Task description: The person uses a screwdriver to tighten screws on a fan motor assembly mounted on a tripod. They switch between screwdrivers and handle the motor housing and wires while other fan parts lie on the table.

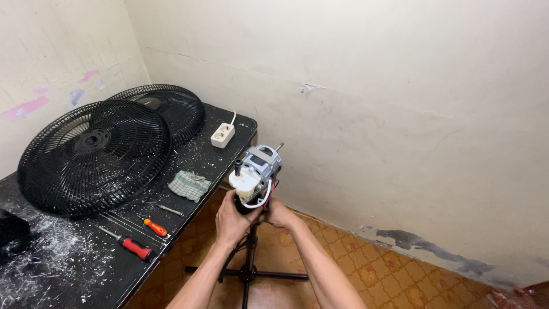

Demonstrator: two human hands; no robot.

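Left hand (pixel 230 219) and right hand (pixel 278 213) both gripping base of fan motor (pixel 257 171) atop stand (pixel 249 260), just off tabletop (pixel 74 260) edge, two black grilles (pixel 94 154), two red screwdrivers (pixel 137 249), cloth (pixel 189 185), white socket (pixel 223 135) on tabletop

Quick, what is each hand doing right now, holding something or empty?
Left hand: closed around the base of the fan motor on its stand.
Right hand: closed on the same motor base from the other side.

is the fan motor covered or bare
Bare: the fan motor shows its metal core and wires, no housing or blade, while both grilles lie on the table.
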